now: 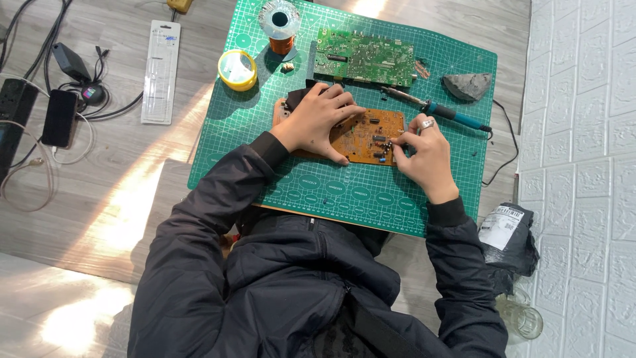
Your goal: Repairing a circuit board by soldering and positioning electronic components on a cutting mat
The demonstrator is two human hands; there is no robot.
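A brown circuit board (371,129) lies on the green cutting mat (305,189). My left hand (318,122) rests flat on the board's left part, fingers spread, pressing it down. My right hand (424,156), with a ring on one finger, sits at the board's right edge with fingertips pinched at a small component there; what it pinches is too small to tell. A soldering iron (440,111) with a blue handle lies on the mat just beyond my right hand.
A green circuit board (364,56), a solder spool (279,23), a yellow tin (237,69) and a grey rag (467,85) sit at the mat's far side. A phone (59,118), chargers, cables and a white blister pack (161,71) lie left. A black bag (510,238) lies right.
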